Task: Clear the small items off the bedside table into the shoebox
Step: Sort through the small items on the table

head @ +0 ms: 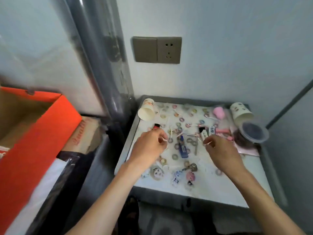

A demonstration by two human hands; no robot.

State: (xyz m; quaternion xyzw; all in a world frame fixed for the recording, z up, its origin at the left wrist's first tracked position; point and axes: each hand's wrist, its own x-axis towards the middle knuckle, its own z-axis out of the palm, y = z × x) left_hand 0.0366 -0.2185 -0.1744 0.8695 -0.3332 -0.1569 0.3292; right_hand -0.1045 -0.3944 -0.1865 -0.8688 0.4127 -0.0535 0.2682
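two thin sticks pinched, shoebox waiting on the left

the left hand (pixel 149 146) pinched a thin white stick (pixel 164 139) between thumb and fingertips, just above the bedside table (pixel 203 197). the right hand (pixel 220 150) pinched a second stick (pixel 208 143) the same way, near the table's middle. whether these were cotton swabs or picks could not be told. such sticks are likely almost weightless, stiff yet easily snapped, and apt to roll or slip, so a fingertip pinch at mid-length suits them.

more of them lay scattered among a blue lighter (pixel 183 149), small scissors (pixel 192 142), a bunch of keys with charms (pixel 191 167) and a red-capped tube (pixel 156 127), all on the white patterned top. one paper cup (pixel 146 110) lay tipped at the back left corner, another cup (pixel 241 112) at the back right, beside a lidded plastic tub (pixel 254 134). the table's raised grey rim should keep small things from rolling off.

the orange shoebox (pixel 42 119) stood open, well apart to the left. a brown socket plate (pixel 156 50) sat on the pale wall behind.
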